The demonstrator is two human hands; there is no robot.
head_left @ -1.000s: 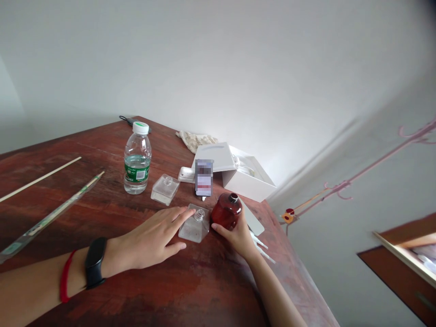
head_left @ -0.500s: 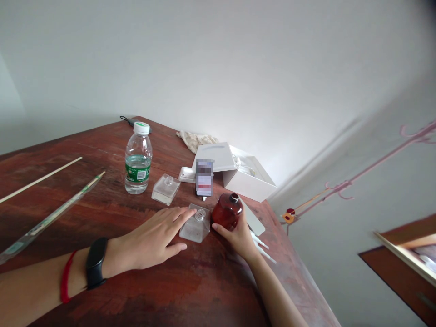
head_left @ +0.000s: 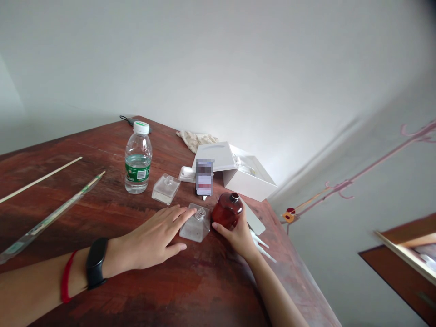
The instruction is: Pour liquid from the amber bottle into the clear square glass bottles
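My right hand (head_left: 237,235) is wrapped round a dark red-brown glass bottle (head_left: 226,212) with a short open neck. The bottle stands upright on the wooden table (head_left: 163,295). My left hand (head_left: 158,238) hovers over or rests at the left side of a clear square glass bottle (head_left: 195,230), its fingers outstretched. One fingertip reaches near that bottle's open neck; whether it touches cannot be told. A second clear square glass bottle (head_left: 165,192) stands just behind, also without a cap.
A half-full plastic water bottle (head_left: 138,163) stands at the back left. A phone (head_left: 204,179) leans upright before a white box (head_left: 250,180). White droppers or tubes (head_left: 262,247) lie on the right. A thin stick (head_left: 41,180) and a wrapped stick pack (head_left: 54,215) lie left.
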